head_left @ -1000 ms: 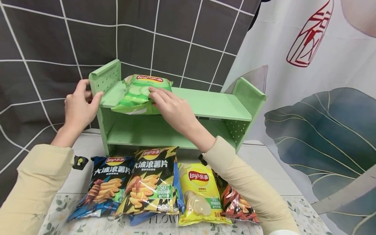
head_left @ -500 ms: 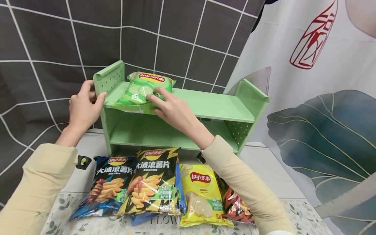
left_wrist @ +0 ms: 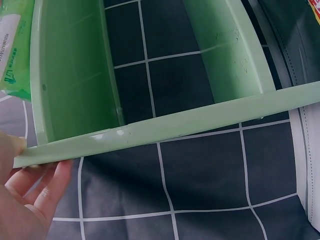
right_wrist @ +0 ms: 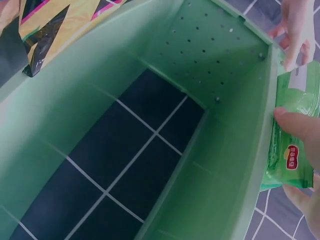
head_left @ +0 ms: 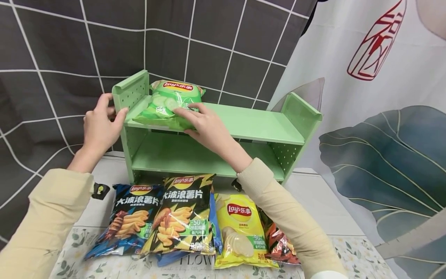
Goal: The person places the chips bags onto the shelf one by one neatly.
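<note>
A small green shelf rack [head_left: 212, 162] with two tiers stands on the table. My left hand [head_left: 102, 126] grips its left side panel near the top, thumb at the front edge and fingers on the outer face. In the left wrist view the fingers [left_wrist: 44, 192] lie behind the panel's edge. A green bag of Lay's potato chips [head_left: 163, 101] lies face up at the left of the upper tier. My right hand [head_left: 212, 128] holds that bag by its near right corner. The right wrist view shows the thumb [right_wrist: 297, 122] against the bag's front end.
Several chip bags lie in front of the rack: a blue-black one [head_left: 129, 221], a black-and-gold one [head_left: 182, 217], a yellow one [head_left: 240, 232] and a red-black one [head_left: 280, 242], partly behind my right sleeve. A dark grid-patterned cloth [head_left: 216, 42] hangs behind.
The green chip bag has shifted back on the upper tier, and its front end now overhangs less. My right hand has moved with it; my left hand keeps its grip on the panel.
</note>
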`<state>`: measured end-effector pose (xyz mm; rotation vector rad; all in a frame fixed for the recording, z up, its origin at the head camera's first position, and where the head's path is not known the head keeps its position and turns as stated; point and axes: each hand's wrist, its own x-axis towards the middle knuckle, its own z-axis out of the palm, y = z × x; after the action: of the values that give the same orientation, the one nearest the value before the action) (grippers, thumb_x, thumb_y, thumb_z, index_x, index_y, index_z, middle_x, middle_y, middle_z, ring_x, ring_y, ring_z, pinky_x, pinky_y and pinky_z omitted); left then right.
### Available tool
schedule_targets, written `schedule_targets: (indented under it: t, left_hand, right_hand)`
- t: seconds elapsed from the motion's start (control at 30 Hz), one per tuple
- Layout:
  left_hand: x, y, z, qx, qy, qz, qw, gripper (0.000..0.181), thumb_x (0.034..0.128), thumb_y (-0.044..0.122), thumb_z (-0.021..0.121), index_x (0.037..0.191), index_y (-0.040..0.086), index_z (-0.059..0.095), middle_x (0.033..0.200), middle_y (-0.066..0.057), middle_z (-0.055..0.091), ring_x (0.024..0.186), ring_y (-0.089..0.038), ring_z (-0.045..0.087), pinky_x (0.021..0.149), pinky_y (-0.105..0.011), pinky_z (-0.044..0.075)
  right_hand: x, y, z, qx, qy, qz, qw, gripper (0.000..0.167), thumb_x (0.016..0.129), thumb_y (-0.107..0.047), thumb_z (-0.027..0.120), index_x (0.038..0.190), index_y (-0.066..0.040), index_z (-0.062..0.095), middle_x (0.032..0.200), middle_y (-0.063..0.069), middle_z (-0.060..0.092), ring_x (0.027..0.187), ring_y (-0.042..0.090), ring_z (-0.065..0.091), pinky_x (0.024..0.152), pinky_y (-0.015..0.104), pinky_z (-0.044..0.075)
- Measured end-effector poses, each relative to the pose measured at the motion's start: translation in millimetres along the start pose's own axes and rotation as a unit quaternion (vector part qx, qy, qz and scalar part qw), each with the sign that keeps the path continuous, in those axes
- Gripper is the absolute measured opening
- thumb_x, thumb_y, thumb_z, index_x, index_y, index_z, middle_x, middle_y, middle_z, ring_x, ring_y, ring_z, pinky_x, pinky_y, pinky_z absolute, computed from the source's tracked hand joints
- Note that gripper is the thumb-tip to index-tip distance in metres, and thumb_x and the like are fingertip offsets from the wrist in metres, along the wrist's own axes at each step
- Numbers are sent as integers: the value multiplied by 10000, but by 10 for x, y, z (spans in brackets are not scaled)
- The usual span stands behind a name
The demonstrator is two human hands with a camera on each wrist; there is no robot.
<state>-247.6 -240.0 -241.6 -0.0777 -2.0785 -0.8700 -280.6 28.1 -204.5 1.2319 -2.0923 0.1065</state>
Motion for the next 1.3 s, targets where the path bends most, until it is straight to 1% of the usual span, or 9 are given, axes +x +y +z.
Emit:
schedule_targets:
  t: [0.13, 0.27, 0.37, 0.53, 0.67, 0.8, 0.97, 1.07, 1.3]
  left_hand:
    - [7, 8, 3, 16, 7, 26, 10000, 423, 932, 239, 577, 1290, 22, 513, 1015, -242, 699, 883, -481, 641, 807, -558, 388]
    - [13, 15, 12, 22, 7, 66, 10000, 427, 935, 241, 574, 1294, 19, 510, 999, -244, 703, 870, -475, 643, 799, -553, 388]
    - [15, 14, 17, 13, 21, 95, 10000, 427, 936, 239, 577, 1293, 14, 511, 990, -246, 704, 866, -471, 645, 796, -552, 389]
    - [15, 8, 26, 43, 45, 110, 9999, 425, 936, 234, 580, 1295, 17, 513, 972, -244, 709, 842, -472, 644, 791, -557, 392]
    - [13, 8, 39, 84, 52, 63, 9999, 414, 925, 201, 559, 1298, 26, 515, 947, -232, 714, 790, -474, 630, 781, -564, 391]
    - [10, 12, 42, 66, 70, -10, 10000, 414, 900, 158, 521, 1294, 32, 520, 942, -226, 715, 781, -482, 620, 799, -573, 389]
    - [2, 15, 40, 70, 60, -3, 10000, 413, 904, 154, 518, 1299, 31, 518, 937, -230, 714, 773, -475, 621, 796, -572, 389]
    - [1, 15, 38, 80, 95, 23, 9999, 411, 905, 151, 518, 1296, 28, 520, 918, -233, 715, 761, -472, 618, 788, -574, 388]
    - [-10, -15, 20, 96, 186, 50, 9998, 413, 898, 141, 522, 1293, 19, 525, 900, -249, 709, 763, -489, 610, 800, -588, 381]
  right_hand:
    - [3, 18, 18, -16, -42, 50, 10000, 575, 839, -159, 728, 1375, -187, 520, 1244, 37, 644, 1223, 220, 513, 988, 390, 428]
    - [28, 25, 23, 204, -308, 69, 9993, 622, 851, -69, 686, 1421, -187, 466, 1345, 3, 585, 1276, 202, 475, 955, 361, 461]
    - [58, 21, 28, 412, -552, 62, 9976, 635, 868, -47, 644, 1452, -166, 422, 1436, -16, 514, 1329, 206, 428, 1016, 327, 431]
    - [124, -12, 48, 451, -1160, 209, 9920, 723, 884, -222, 631, 1518, -181, 288, 1559, -12, 344, 1414, 219, 309, 1146, 336, 280]
    - [169, -43, 50, 425, -1467, 345, 9877, 742, 886, -294, 618, 1529, -213, 258, 1584, -11, 288, 1434, 220, 268, 1158, 355, 255]
    - [191, -52, 65, 477, -1553, 348, 9861, 728, 886, -288, 618, 1524, -227, 272, 1587, -12, 280, 1437, 220, 261, 1155, 364, 263]
    - [186, -56, 72, 497, -1557, 346, 9859, 737, 882, -273, 626, 1526, -225, 269, 1589, -12, 275, 1440, 224, 255, 1154, 370, 265]
    - [178, -74, 84, 256, -1526, 300, 9875, 743, 888, -290, 621, 1531, -214, 255, 1594, -6, 264, 1447, 229, 258, 1164, 375, 246]
    - [134, -201, 113, -513, -1380, 262, 9888, 725, 926, -337, 563, 1544, -210, 204, 1619, 9, 183, 1484, 282, 181, 1172, 495, 192]
